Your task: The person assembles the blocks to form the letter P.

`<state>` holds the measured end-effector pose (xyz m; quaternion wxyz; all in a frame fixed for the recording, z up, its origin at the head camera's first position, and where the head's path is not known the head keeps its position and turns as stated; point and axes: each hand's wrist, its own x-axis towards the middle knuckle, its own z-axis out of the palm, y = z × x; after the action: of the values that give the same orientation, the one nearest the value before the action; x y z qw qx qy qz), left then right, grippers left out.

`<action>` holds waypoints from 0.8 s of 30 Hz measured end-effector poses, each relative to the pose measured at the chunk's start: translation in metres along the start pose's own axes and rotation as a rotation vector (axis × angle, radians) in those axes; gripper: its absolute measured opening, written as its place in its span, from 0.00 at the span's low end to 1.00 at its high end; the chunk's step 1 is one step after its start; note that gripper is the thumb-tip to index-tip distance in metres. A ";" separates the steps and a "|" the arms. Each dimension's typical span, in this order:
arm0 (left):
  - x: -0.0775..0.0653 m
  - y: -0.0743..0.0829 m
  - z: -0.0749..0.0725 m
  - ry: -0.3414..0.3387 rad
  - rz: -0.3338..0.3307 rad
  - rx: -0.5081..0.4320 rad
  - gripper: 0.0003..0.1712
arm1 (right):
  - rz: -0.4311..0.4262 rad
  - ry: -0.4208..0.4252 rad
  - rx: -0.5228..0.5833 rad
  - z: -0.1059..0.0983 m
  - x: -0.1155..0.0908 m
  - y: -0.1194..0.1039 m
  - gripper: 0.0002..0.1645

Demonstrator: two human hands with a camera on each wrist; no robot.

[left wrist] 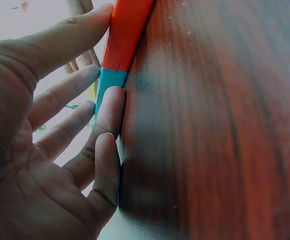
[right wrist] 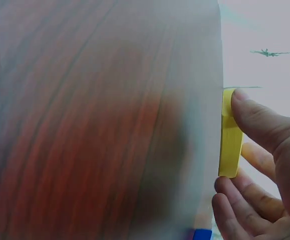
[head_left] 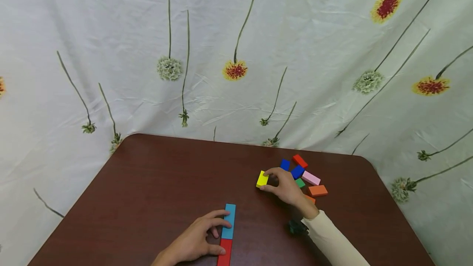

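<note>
My right hand (head_left: 286, 186) pinches a yellow block (head_left: 262, 179) between thumb and fingers, low over the brown table. In the right wrist view, the thumb lies against one end of the yellow block (right wrist: 230, 145), the fingertips near the other. A light blue block (head_left: 229, 221) and a red block (head_left: 224, 251) lie end to end in a row near the front of the table. The left hand (head_left: 197, 235) rests at this row, fingertips on the light blue block and thumb at the red one. In the left wrist view its fingers (left wrist: 109, 112) are fairly straight along the blocks.
Beyond the right hand lies a loose group: blue blocks (head_left: 297, 171), a red block (head_left: 300, 161), a pink block (head_left: 311, 178), a green block (head_left: 300, 183) and orange blocks (head_left: 318, 191). A flowered cloth (head_left: 207, 52) hangs behind the table (head_left: 166, 175).
</note>
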<state>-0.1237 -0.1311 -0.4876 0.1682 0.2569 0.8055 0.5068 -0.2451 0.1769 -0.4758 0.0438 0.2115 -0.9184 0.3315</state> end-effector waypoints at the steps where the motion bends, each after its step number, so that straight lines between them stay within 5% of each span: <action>1: 0.000 0.000 0.000 0.000 0.000 0.000 0.24 | 0.002 0.004 0.006 0.002 0.000 -0.001 0.23; 13: 0.001 -0.001 -0.001 -0.004 0.007 0.016 0.24 | 0.015 -0.027 0.046 0.017 0.006 -0.021 0.23; 24: 0.002 -0.003 -0.001 -0.018 0.008 0.002 0.24 | -0.078 -0.088 0.082 0.033 0.008 -0.036 0.25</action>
<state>-0.1263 -0.1321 -0.4895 0.1732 0.2646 0.8034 0.5045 -0.2354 0.1286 -0.4779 0.0075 0.2631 -0.8962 0.3572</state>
